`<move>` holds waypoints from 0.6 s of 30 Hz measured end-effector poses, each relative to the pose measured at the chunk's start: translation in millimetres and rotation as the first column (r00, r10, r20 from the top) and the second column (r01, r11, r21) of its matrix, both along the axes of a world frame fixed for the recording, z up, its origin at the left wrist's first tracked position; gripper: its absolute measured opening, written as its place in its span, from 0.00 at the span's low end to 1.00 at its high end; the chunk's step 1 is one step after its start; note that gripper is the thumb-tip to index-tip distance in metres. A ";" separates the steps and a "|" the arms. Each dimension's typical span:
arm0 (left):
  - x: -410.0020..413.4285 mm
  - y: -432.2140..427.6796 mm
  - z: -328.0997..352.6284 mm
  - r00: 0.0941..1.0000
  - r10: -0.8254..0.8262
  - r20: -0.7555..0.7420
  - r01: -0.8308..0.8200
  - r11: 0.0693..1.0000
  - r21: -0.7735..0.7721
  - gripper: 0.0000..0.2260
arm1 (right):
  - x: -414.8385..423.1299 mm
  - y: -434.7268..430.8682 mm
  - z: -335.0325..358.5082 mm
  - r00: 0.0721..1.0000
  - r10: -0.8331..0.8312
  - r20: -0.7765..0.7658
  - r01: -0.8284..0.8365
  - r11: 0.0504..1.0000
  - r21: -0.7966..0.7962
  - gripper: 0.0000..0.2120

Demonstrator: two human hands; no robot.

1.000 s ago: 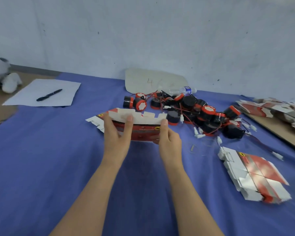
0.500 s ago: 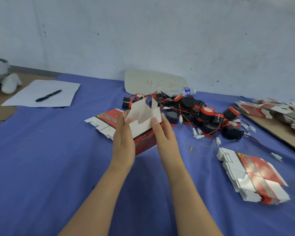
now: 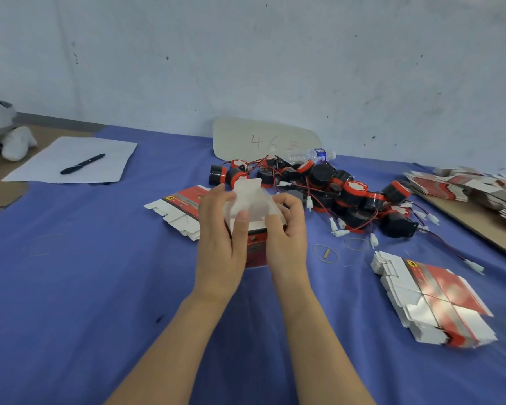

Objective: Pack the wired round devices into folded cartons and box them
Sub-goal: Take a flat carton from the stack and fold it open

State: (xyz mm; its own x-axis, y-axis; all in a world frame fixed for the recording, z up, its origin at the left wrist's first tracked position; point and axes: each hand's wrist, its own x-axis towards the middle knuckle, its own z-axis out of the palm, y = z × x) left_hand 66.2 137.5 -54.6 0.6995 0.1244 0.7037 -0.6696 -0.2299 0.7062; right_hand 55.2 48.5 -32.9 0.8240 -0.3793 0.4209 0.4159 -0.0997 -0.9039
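Fold on: left hand point(image 3: 221, 244) and right hand point(image 3: 287, 235) both grip the carton point(image 3: 250, 200), flaps up | round devices point(image 3: 333, 194) heaped just behind | flat cartons point(image 3: 438, 299) lie right | blue surface point(image 3: 100, 287) stretches wide left

A small hand-packing workshop.
A tabletop point(image 3: 100, 287) under blue cloth, set against a scuffed wall point(image 3: 246, 54), carries a heap of wired round devices point(image 3: 333, 194), stacks of flat cartons point(image 3: 438, 299), and a sheet of paper point(image 3: 108, 165) with a pen point(image 3: 82, 164).
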 end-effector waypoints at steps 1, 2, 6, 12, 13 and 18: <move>0.6 0.2 -2.4 0.999 0.032 0.032 -0.033 0.999 0.037 0.13 | 0.3 -1.2 -0.8 1.000 -0.002 -0.008 0.002 0.999 -0.036 0.16; 0.4 0.3 -3.9 0.998 0.043 0.038 -0.045 0.998 0.051 0.15 | 0.5 -2.2 -1.5 1.000 -0.003 -0.029 0.001 0.998 -0.069 0.14; 1.4 1.5 -5.2 0.997 0.029 -0.069 -0.029 1.000 -0.002 0.14 | 0.8 -6.4 -8.9 0.992 -0.033 -0.123 0.001 0.968 -0.249 0.11; 5.6 4.4 -6.5 0.970 0.019 -0.241 -0.037 0.997 -0.070 0.21 | 1.1 -6.1 -7.6 0.988 -0.141 0.067 0.155 0.920 -0.359 0.09; 4.8 4.6 -5.5 0.969 0.026 -0.246 -0.045 0.996 -0.075 0.19 | 0.8 -5.8 -7.0 0.990 -0.122 0.068 0.138 0.932 -0.334 0.08; 3.4 9.0 3.1 0.962 0.036 -0.271 -0.072 0.990 -0.121 0.11 | -3.3 -5.6 -1.0 0.997 0.059 -0.053 -0.073 0.950 -0.305 0.04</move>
